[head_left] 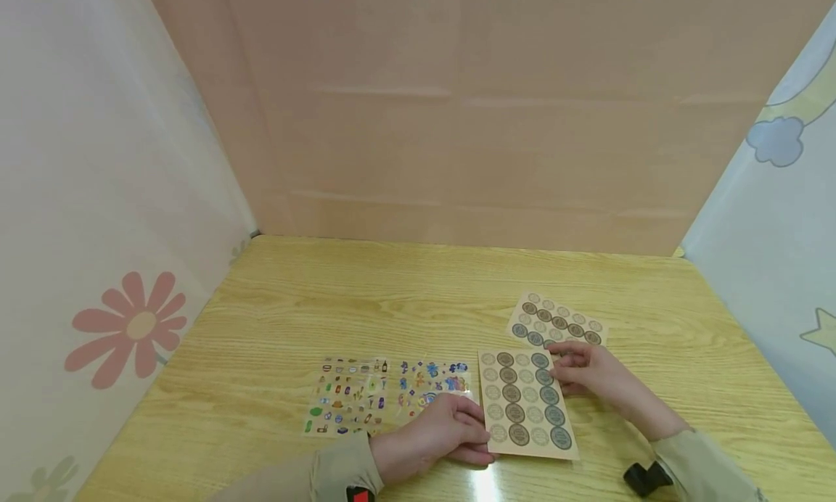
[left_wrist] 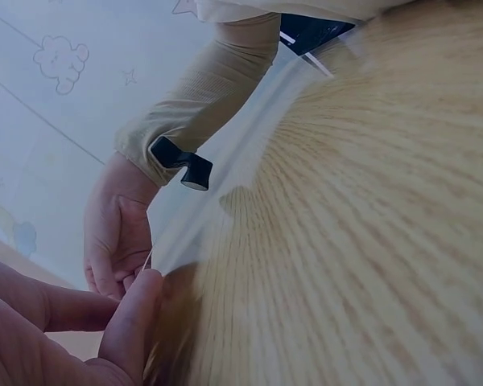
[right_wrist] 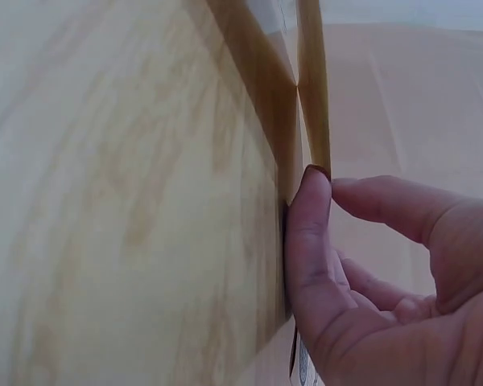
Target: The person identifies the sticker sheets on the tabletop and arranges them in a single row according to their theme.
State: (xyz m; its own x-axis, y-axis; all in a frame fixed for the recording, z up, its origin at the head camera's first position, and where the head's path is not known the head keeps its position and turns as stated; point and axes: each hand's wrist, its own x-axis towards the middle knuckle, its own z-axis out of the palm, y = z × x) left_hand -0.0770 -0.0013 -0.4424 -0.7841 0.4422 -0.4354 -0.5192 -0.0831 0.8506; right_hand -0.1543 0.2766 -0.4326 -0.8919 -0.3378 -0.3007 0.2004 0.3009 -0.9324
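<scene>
A tan sticker sheet with columns of round grey and brown stamp designs is held slightly off the table between both hands. My left hand pinches its lower left edge, thumb and fingers meeting there. On the upper right edge, my right hand pinches the sheet; the right wrist view shows thumb and fingertip on either side of its thin edge. Behind it lies a second tan sticker sheet, partly covered by the held one and tilted on the table.
Left of the held sheet lie two clear sticker sheets, one with small food pictures and one with blue and orange figures, partly behind the left hand. The wooden table meets a brown back wall and patterned side walls.
</scene>
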